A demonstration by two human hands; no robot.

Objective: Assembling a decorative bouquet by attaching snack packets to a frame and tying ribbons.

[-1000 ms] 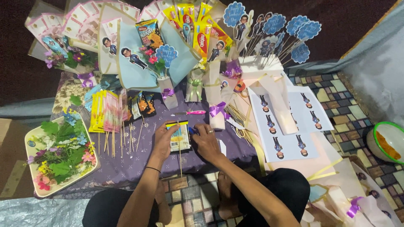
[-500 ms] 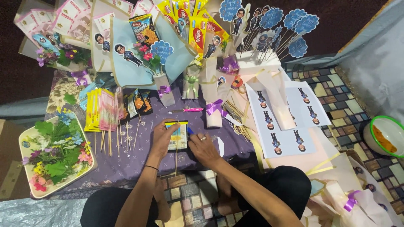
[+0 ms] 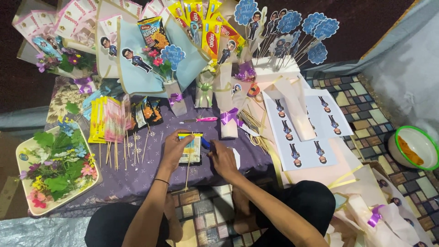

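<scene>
1. Left hand (image 3: 173, 150) is clamped on the left edge of a small flat snack packet with a blue-yellow top (image 3: 191, 148), pinning it on the purple cloth (image 3: 146, 176).
2. Right hand (image 3: 223, 158) is closed narrow at the packet's right edge; can't tell what it pinches.
3. A thin wooden skewer (image 3: 188, 168) lies lengthwise over the packet.
4. Further back: a pink-handled cutter (image 3: 199, 120), then pale blue paper bouquets (image 3: 151, 55).

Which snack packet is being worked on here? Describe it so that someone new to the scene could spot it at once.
Start at the purple cloth in front of the person. Near its front edge, the left hand presses down a small flat packet with a wooden skewer lying along it. Unlike the skewered packets fanned out to the left, it lies alone between both hands.
</scene>
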